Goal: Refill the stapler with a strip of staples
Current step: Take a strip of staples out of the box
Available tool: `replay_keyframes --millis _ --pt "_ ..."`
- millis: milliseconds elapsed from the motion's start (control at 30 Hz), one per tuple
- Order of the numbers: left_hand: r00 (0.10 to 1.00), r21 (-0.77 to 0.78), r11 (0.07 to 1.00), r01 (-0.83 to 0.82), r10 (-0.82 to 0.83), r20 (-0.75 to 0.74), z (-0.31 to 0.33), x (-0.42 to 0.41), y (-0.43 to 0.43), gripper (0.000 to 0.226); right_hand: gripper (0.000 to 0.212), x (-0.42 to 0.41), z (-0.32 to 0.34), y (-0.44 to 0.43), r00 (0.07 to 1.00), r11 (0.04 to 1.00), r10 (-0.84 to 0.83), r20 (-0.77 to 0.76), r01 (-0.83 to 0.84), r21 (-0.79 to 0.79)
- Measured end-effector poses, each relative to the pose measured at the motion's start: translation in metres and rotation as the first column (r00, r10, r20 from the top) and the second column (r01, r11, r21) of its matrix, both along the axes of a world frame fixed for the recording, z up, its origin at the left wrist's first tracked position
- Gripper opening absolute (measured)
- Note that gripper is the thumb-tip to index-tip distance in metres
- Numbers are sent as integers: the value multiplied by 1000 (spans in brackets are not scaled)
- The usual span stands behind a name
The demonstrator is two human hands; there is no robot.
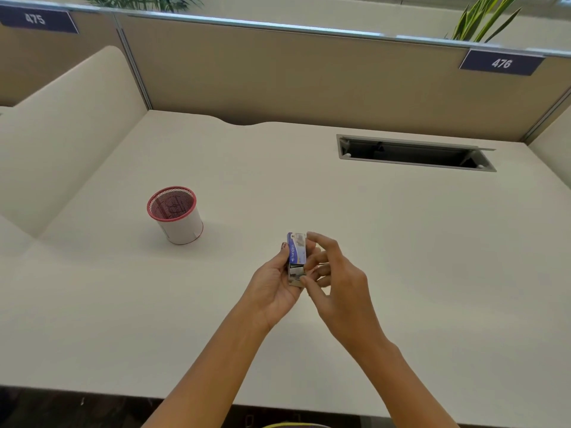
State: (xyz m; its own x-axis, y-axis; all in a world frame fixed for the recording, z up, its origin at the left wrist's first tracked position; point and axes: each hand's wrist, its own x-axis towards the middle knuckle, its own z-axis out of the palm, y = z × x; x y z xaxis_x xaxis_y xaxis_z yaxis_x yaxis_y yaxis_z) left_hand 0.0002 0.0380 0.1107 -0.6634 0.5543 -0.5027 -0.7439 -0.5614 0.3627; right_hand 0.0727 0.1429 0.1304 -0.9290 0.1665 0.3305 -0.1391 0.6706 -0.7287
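**Staple box held open over the desk**

Your left hand (pixel 273 285) cradles a small blue staple box (pixel 297 248) above the desk (pixel 401 242), fingers curled round its left side; its tray (pixel 296 274) is slid out at 6 o'clock, showing silvery staples; your right hand (pixel 335 282) pinches the tray's end with thumb and fingertips, forefinger touching the box top; a red mesh cup (pixel 176 214) stands at 10 o'clock.

- Staple box (pixel 297 248): small, blue and white, held upright above the desk.
- Inner tray slid partly out below; metallic contents, probably staples (pixel 296 271).
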Motion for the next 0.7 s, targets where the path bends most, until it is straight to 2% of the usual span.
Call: replay_keyframes --millis 133,300,467,567,700 --pt "1000 9 1000 19 -19 -16 1 3 0 32 56 -2 1 -1 1000 998 10 23 -11 57" --pt "999 -36 999 18 -19 -26 3 6 -1 31 65 -3 -1 -2 995 975 78 62 -89 204" --pt "999 31 999 8 -10 50 2 9 -4 30 63 0 -4 -4 997 944 57 42 -68 322" --pt "995 93 996 0 -9 100 6 11 -5 31 53 0 -6 -6 999 970 28 -20 -22 243" --pt "994 126 992 5 -19 111 11 12 -7 35 52 3 -7 -9 995 996 -47 -88 53 67"
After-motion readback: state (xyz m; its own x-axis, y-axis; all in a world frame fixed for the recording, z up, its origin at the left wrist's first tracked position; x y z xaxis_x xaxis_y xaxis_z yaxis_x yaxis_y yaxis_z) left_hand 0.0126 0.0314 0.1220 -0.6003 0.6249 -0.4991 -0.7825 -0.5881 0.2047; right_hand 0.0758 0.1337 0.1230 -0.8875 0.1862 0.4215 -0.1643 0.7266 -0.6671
